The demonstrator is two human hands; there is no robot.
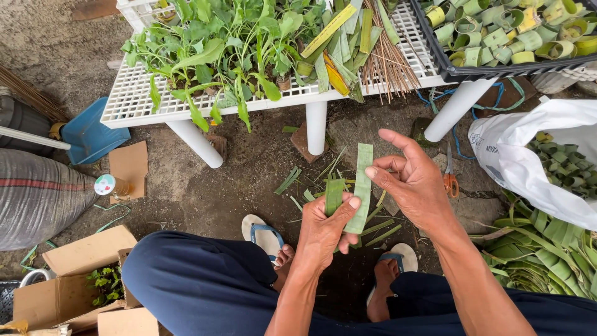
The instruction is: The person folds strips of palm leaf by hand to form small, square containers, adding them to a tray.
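My left hand [323, 227] grips the lower end of a long green leaf strip [362, 180] between thumb and fingers, with a second shorter folded strip [334, 194] held in the same hand. My right hand [413, 183] touches the strip's upper part with its fingertips, fingers spread, nothing closed in it. Both hands hover above dirt ground littered with leaf scraps [379, 229], between my feet in sandals [264, 233].
A white lattice table [134, 102] carries seedlings [211, 56], leaf strips and thin sticks [388, 62]. A black crate [457, 68] holds rolled leaf rings. Orange-handled scissors [450, 180] lie on the ground. A white bag [522, 168], a leaf pile [535, 255], cardboard boxes [87, 252] and a grey sack [37, 196] surround me.
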